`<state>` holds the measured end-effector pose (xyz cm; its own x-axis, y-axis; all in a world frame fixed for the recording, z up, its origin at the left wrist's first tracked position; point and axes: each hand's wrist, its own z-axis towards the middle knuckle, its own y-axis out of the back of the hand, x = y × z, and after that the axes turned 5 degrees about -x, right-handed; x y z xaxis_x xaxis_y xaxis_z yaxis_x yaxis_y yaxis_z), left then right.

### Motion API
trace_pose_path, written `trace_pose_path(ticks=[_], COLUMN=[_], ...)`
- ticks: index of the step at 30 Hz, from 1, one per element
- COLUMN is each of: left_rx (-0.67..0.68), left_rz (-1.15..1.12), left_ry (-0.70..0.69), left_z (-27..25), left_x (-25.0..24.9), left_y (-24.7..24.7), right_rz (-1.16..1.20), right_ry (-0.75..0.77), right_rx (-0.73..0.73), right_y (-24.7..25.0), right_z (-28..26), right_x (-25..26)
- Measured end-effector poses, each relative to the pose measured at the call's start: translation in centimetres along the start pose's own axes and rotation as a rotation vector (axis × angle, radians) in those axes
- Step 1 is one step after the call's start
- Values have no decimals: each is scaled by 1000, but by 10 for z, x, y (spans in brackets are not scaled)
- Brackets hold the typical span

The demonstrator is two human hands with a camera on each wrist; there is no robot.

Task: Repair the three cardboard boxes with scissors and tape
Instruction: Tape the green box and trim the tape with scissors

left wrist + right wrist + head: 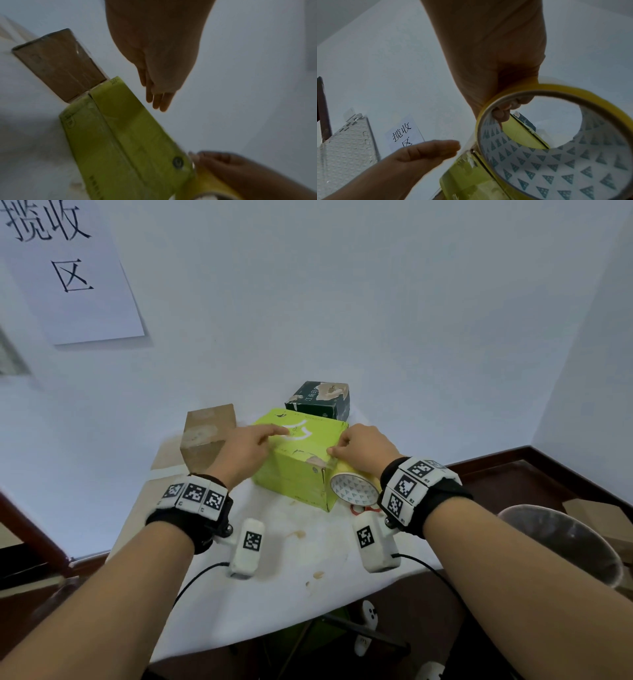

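Both forearms are bare; no sleeves are seen. A black strap is worn on the left wrist (191,515), faced with a row of three white blocks printed with black-and-white square markers. A matching black strap with marker blocks is worn on the right wrist (419,494). A white, rounded camera pod bearing one marker is hung under each strap on a small metal joint. A thin black cable is run back from each pod.

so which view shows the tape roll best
The right wrist view: the tape roll fills the frame, patterned core visible, gripped by the right hand. The head view shows it smaller beside the green box; the left wrist view catches only a blurred edge.
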<state>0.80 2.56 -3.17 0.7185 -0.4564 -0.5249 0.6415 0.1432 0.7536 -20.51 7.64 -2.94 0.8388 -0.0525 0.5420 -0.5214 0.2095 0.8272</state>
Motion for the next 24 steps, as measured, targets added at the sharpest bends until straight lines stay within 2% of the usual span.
trace_pose_path(ticks=[3, 13, 24], left_rx=[135, 93, 122], left_rz=[155, 142, 156], left_ry=[-127, -185, -191], left_z=[-16, -17, -16], left_x=[-1, 9, 10], left_y=[-13, -19, -17], right_rz=[38, 282, 115], right_ry=[-5, -14, -94], right_rx=[-8, 20, 101], right_y=[-2, 3, -16], right_z=[-2, -26, -23], right_x=[-3, -24, -26])
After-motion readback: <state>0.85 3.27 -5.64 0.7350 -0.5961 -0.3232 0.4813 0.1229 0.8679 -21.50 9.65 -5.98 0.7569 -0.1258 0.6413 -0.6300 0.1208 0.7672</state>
